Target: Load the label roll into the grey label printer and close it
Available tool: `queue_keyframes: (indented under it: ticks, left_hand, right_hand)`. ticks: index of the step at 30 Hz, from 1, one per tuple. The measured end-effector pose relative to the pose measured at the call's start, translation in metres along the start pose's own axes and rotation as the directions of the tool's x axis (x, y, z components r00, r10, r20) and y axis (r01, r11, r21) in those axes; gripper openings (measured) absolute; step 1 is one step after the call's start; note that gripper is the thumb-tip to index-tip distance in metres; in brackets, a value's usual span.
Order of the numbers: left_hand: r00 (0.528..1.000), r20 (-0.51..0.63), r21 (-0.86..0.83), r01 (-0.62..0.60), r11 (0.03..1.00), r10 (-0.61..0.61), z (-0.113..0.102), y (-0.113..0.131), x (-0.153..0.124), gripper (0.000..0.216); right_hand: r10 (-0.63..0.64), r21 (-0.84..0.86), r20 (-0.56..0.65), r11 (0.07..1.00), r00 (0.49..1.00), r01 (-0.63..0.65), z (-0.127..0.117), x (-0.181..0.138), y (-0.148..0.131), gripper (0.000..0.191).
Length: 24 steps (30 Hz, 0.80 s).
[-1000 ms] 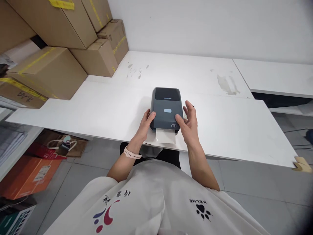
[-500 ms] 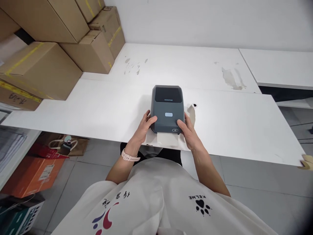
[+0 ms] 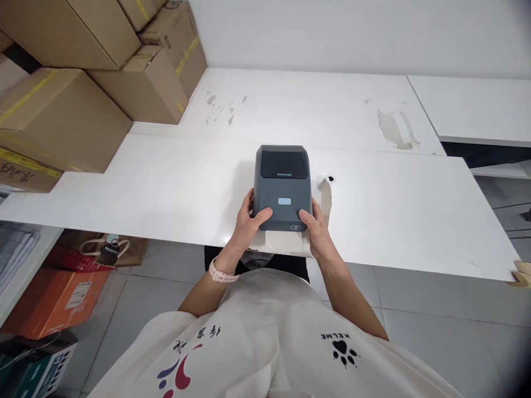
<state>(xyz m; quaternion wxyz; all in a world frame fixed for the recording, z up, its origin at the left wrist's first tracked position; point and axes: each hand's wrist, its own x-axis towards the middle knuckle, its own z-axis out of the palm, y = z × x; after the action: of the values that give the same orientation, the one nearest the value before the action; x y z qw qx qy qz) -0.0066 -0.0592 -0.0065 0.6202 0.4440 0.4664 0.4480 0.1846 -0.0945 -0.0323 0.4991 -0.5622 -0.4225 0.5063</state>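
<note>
A dark grey label printer point(image 3: 282, 185) with a black window on top and a pale blue button is held at the table's front edge. My left hand point(image 3: 246, 224) grips its left side, thumb on the top face and fingers around the edge. On the opposite side my right hand point(image 3: 317, 228) grips it the same way, thumb on the front right corner. A white paper strip point(image 3: 286, 241) shows below the printer's front. Just right of the printer lies a small roll of white paper point(image 3: 326, 185) with its tail unrolled. The printer's underside is hidden.
Several cardboard boxes point(image 3: 66, 116) are stacked at the back left of the white table point(image 3: 398, 210). Below on the left are an orange box point(image 3: 58, 296) and a paper bag point(image 3: 135, 251) on the floor. A tan roll point(image 3: 521, 275) is at the table's right corner.
Both hands keep their hold on the printer, which has shifted slightly toward me. My thumbs sit a little further inward on its top face. The view has tilted slightly.
</note>
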Motion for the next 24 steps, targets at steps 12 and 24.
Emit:
queue_keyframes:
  ticks: [12, 24]
  left_hand:
    - [0.945, -0.276, 0.150, -0.140, 0.979, 0.178, 0.000, -0.034, -0.036, 0.065]
    - [0.986, 0.052, 0.046, 0.155, 0.987, -0.158, 0.019, -0.024, -0.065, 0.036]
  right_hand:
    - [0.114, 0.097, -0.055, 0.989, 0.992, -0.108, 0.002, 0.003, -0.003, 0.103]
    - [-0.046, -0.078, -0.050, 0.996, 0.998, 0.042, 0.010, 0.021, -0.039, 0.105]
